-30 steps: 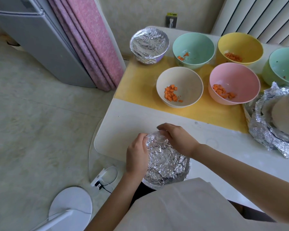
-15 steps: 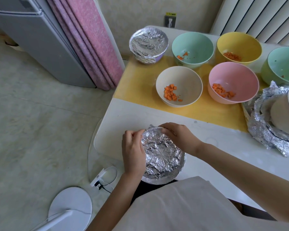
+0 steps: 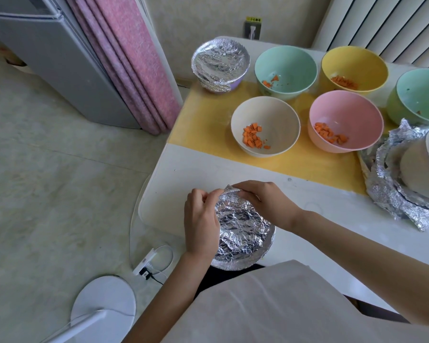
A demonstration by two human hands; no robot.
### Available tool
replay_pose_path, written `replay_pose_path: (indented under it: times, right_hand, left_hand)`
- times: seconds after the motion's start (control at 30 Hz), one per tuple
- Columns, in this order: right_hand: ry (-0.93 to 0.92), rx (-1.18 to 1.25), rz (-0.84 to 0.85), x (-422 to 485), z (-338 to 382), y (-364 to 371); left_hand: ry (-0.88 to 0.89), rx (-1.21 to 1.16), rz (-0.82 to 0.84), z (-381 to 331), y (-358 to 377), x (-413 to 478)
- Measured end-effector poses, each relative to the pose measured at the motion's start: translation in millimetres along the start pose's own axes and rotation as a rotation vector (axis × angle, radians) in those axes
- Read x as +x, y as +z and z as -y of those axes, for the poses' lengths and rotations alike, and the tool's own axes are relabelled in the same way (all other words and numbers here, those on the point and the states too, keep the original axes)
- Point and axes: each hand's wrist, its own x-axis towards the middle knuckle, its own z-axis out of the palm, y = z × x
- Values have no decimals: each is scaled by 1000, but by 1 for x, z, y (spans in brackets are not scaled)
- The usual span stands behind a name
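Now left hand (image 3: 201, 224), right hand (image 3: 264, 203) pinch foil-covered bowl (image 3: 243, 233) rim at table (image 3: 183, 174) edge.

The yellow sticker (image 3: 254, 19) over the socket (image 3: 252, 30) is illegible.

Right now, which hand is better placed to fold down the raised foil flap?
Probably the right hand: it pinches the foil flap at the far rim of the foil-covered bowl, while the left hand holds the left rim.
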Motion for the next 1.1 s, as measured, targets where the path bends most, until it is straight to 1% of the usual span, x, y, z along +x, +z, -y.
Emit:
replay_pose_path:
  times: [0.07, 0.13, 0.27, 0.33, 0.47, 0.6, 0.73, 0.87, 1.1]
  right_hand:
    - [-29, -81, 7, 2, 0, 0]
    - [-20, -119, 18, 3, 0, 1]
    - [19, -119, 22, 2, 2, 1]
    - [7, -108, 15, 2, 3, -1]
    - [-83, -107, -31, 0, 4, -1]
    - [-91, -185, -86, -1, 1, 4]
    - [-137, -242, -138, -4, -3, 9]
    - [-105, -286, -133, -7, -10, 12]
    - [-157, -300, -81, -3, -11, 7]
  left_hand:
    - [6, -2, 3, -1, 1, 2]
    - [10, 0, 4, -1, 2, 4]
    - [31, 9, 11, -1, 1, 6]
    - [47, 15, 13, -2, 1, 7]
    - [77, 14, 7, -3, 4, 8]
    - [86, 11, 2, -4, 6, 8]
    - [32, -31, -7, -6, 7, 3]
    - [9, -77, -24, -5, 8, 2]
    - [92, -78, -25, -4, 13, 5]
